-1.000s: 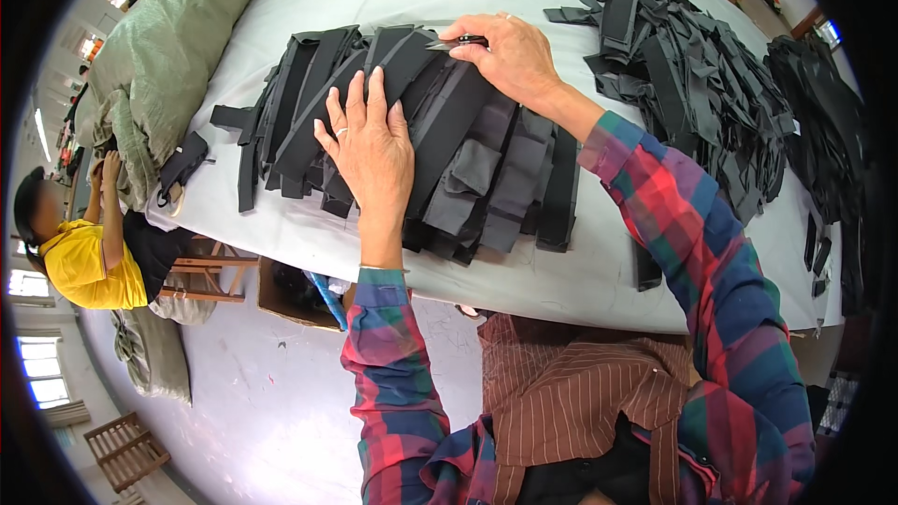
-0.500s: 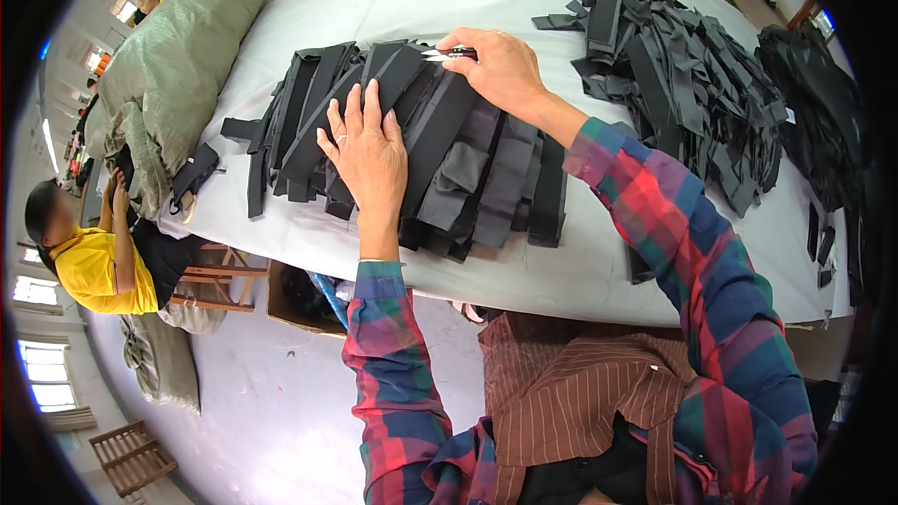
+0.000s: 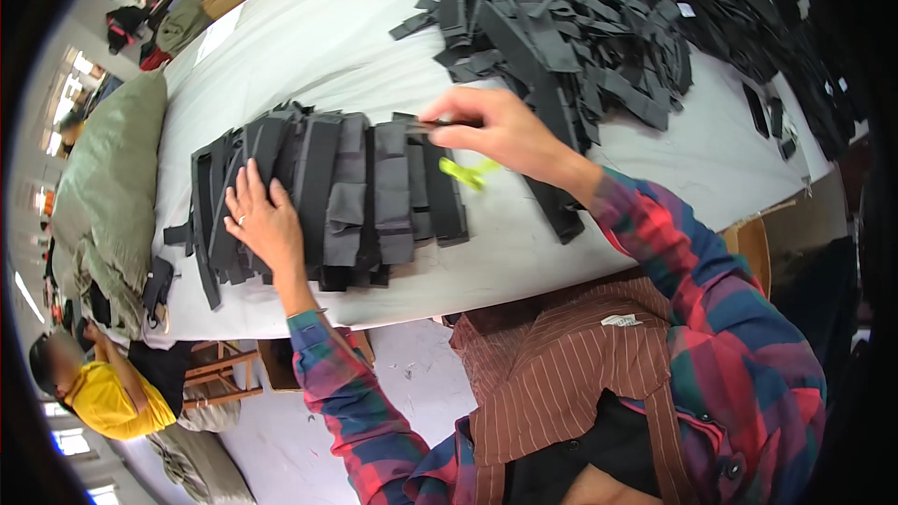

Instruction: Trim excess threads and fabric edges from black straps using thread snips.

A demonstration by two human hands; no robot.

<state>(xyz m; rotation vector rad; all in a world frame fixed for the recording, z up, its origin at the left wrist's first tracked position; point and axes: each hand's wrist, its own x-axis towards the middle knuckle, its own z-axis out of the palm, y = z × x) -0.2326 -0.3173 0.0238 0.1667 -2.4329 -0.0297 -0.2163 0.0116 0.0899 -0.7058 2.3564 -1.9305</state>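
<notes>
Pinched between the thumb and forefinger of the right hand (image 3: 513,137) is a small dark tool (image 3: 453,123), the fingertips closed on it, though the grip hides much of its shape; the left hand (image 3: 267,232) has hold of nothing, its palm down and its fingers loosely spread on the cloth pieces under it. Largest of all is the table (image 3: 309,56), covered in white and spreading away from the person, its near edge curving in front of the brown striped apron (image 3: 552,402). On the far left a bulging grey-green sack (image 3: 112,164) rests along that side of the table, and below it sits a co-worker in a yellow shirt (image 3: 117,400). Toward the far right side lies a loose, tangled heap of dark grey strips (image 3: 608,37), with glossy black material (image 3: 748,0) just beyond it. Nearer the person, left of centre, is the row of dark strips (image 3: 318,178), laid side by side and overlapping, most of them running from the far side toward the near edge; the left hand presses on its left part, while the right hand is at its far right corner. Just below the right hand shows a blurred lime-green piece (image 3: 468,173), and whether it joins the tool cannot be told. Smallest is a ring (image 3: 240,221) on a left finger.
</notes>
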